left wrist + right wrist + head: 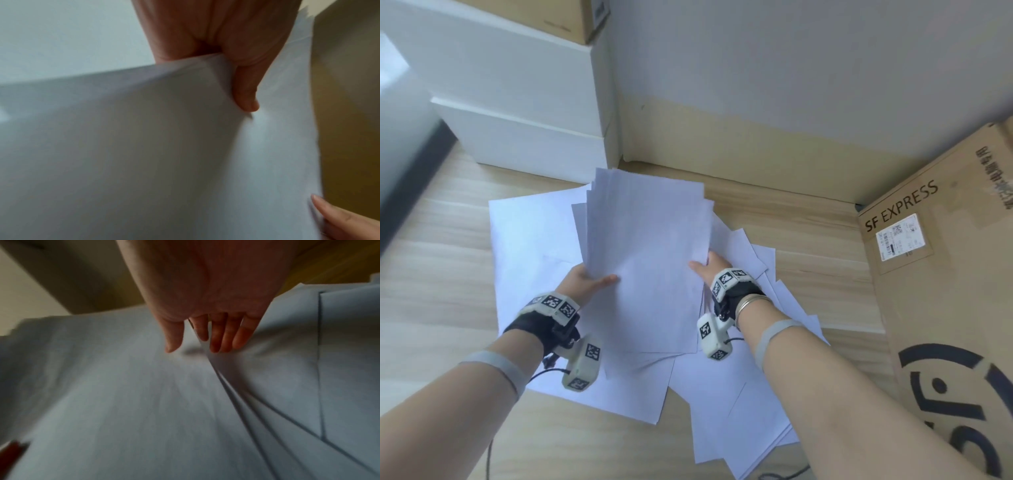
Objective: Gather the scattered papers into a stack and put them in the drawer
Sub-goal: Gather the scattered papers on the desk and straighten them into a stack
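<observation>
Held sheaf: a loose sheaf of white papers (647, 246) is lifted above the wooden floor (438, 274), its edges uneven and fanned at the far end.
Left hand (582, 279): grips the sheaf's near left edge, thumb on top; in the left wrist view the thumb (246, 97) presses the top sheet and the fingers go under it.
Right hand (710, 265): grips the sheaf's right edge, thumb on top; the right wrist view shows the fingers (222, 337) under the sheets, which part a little there.
Grip state: both hands are closed on the sheaf, pinching it between thumb and fingers.
Scattered papers (739, 394): more white sheets lie overlapping on the floor beneath the sheaf, spreading toward the near right and out to the left.
Cardboard box (941, 284): stands at the floor's right side, printed "SF EXPRESS", just beside the scattered sheets.
White unit (524, 102): stands at the far left against the wall; whether it is the drawer cannot be told.
</observation>
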Demonstrator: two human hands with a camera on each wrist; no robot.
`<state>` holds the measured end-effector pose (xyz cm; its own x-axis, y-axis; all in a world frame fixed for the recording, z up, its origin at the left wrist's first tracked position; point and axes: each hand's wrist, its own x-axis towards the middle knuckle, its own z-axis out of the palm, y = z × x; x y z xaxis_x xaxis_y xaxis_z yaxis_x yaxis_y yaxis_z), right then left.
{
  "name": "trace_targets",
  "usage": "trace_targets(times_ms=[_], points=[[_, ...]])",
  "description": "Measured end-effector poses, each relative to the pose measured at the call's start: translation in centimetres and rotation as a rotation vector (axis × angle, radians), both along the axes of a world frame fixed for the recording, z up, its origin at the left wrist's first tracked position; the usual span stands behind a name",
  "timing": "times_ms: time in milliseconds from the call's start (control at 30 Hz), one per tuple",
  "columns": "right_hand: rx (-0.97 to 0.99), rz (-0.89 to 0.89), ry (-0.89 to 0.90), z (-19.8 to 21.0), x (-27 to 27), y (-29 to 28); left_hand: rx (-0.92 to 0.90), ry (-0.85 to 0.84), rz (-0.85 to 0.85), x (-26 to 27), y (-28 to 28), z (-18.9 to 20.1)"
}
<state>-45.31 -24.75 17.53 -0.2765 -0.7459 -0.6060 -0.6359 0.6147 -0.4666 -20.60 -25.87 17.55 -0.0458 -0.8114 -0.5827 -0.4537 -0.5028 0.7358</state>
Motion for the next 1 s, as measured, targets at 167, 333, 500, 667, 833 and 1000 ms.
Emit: trace_targets(times_ms=[167,333,500,667,833,1000], points=[[-0.334,-0.221,-0.24,4.3,-0.8,-1.0,-0.122,0.155,0.048,-0.4,-1.8,3.3],[-0.528,-0.283,-0.349,9.6,-0.8,-2.3,-0.262,0.228,0.093,-1.3,-3.4,7.0],[-0.596,-0.328,-0.497,12.5,-0.9,-2.0,-0.345,0.26,0.08,-1.3,-3.9,9.5],[-0.62,-0.323,-0.483,12.9,-0.2,-2.1,-0.391,0.416,0.125,-1.2,-3.9,11.0],[-0.577,-0.308,-0.478,12.5,1.0,-2.2,-0.452,0.535,0.215,-0.8,-4.2,12.2],[-0.619,-0.264,-0.522,12.7,1.2,-2.3,-0.521,0.696,0.303,-1.0,-5.0,14.3]])
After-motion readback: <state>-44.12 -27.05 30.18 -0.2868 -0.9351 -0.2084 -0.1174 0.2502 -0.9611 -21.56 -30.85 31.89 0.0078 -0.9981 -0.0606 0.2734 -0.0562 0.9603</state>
